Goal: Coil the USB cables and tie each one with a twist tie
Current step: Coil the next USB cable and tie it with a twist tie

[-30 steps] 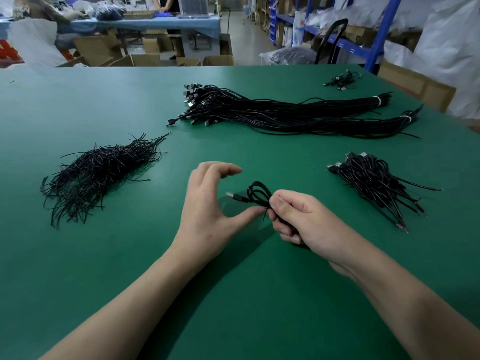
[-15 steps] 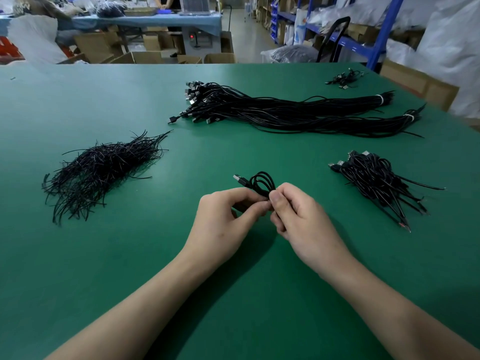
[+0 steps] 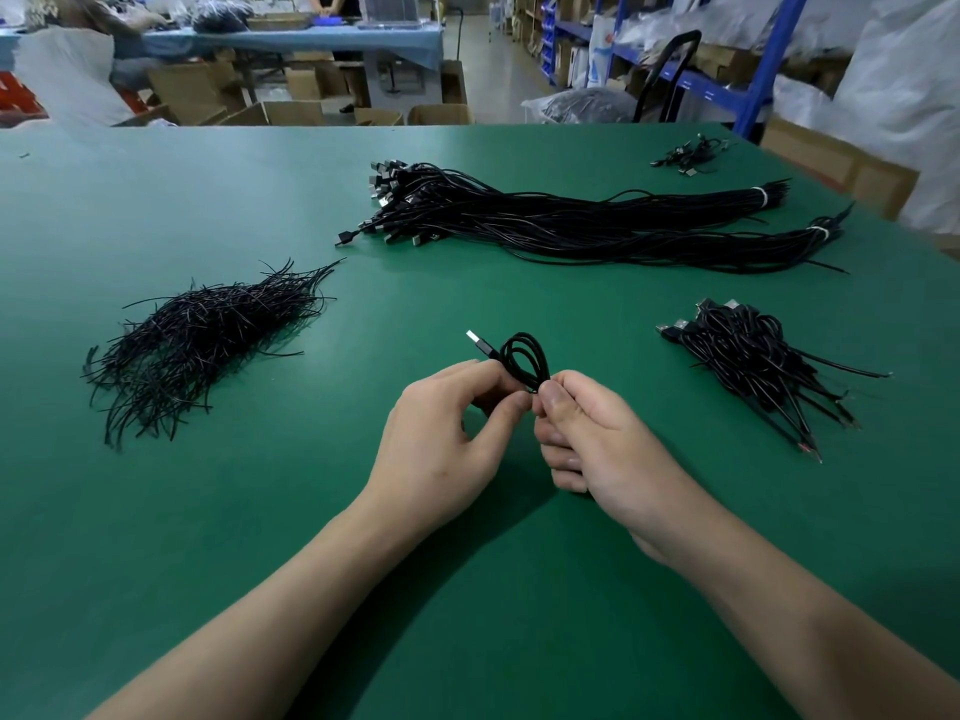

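Observation:
A coiled black USB cable [image 3: 524, 358] is held just above the green table [image 3: 260, 511], its loops and silver plug sticking up past my fingers. My left hand [image 3: 441, 439] pinches the coil's middle between thumb and forefinger. My right hand [image 3: 597, 444] grips the same spot from the right, fingers curled. Whether a twist tie is on the coil is hidden between my fingertips. A heap of black twist ties [image 3: 202, 340] lies at the left. Straight USB cables [image 3: 571, 226] lie in long bundles at the back. Coiled, tied cables [image 3: 753, 356] are piled at the right.
A few loose cables [image 3: 691, 153] lie at the far right corner of the table. Beyond the table's far edge are cardboard boxes [image 3: 291, 111], another worktable with a person at it, and blue shelving [image 3: 727, 70].
My left hand, spread open a second ago, has closed its thumb and forefinger onto the coil. Both hands have lifted the coil slightly away from me.

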Demonstrator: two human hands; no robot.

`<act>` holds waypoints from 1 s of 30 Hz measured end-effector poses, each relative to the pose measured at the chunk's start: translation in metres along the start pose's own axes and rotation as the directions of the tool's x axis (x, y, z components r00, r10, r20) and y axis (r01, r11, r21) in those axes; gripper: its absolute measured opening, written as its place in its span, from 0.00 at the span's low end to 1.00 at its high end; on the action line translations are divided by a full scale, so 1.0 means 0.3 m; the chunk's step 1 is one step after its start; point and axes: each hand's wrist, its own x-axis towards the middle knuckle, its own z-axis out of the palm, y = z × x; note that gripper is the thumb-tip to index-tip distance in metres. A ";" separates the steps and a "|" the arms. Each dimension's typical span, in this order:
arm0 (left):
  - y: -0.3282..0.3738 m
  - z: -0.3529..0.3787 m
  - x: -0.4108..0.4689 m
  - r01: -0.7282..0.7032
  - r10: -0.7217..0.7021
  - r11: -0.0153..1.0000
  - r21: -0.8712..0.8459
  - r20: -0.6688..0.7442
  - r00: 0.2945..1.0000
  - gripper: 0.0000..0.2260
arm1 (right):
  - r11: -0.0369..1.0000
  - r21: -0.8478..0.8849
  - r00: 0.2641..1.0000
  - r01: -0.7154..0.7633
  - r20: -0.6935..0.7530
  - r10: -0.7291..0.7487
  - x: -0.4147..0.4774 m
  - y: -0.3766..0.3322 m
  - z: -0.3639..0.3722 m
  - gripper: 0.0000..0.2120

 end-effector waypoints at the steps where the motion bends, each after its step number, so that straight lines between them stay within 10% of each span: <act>1: -0.002 -0.001 0.000 -0.011 0.011 0.999 0.032 -0.003 1.000 0.06 | 0.999 0.031 1.000 -0.010 -0.002 0.010 0.000 0.001 0.001 0.13; 8: -0.002 -0.007 -0.001 -0.049 0.048 0.997 0.053 0.010 0.999 0.06 | 0.998 0.062 1.000 -0.005 -0.008 0.006 0.004 0.007 0.000 0.14; 20: 0.011 -0.001 -0.004 -0.016 0.017 0.999 -0.047 0.029 0.999 0.05 | 0.788 -0.596 0.952 0.153 -0.126 -0.280 0.000 0.024 0.001 0.12; 30: 0.001 -0.013 -0.006 -0.078 0.079 0.997 -0.024 0.078 0.994 0.05 | 0.819 -0.535 0.959 0.208 -0.054 -0.278 -0.004 0.022 -0.014 0.13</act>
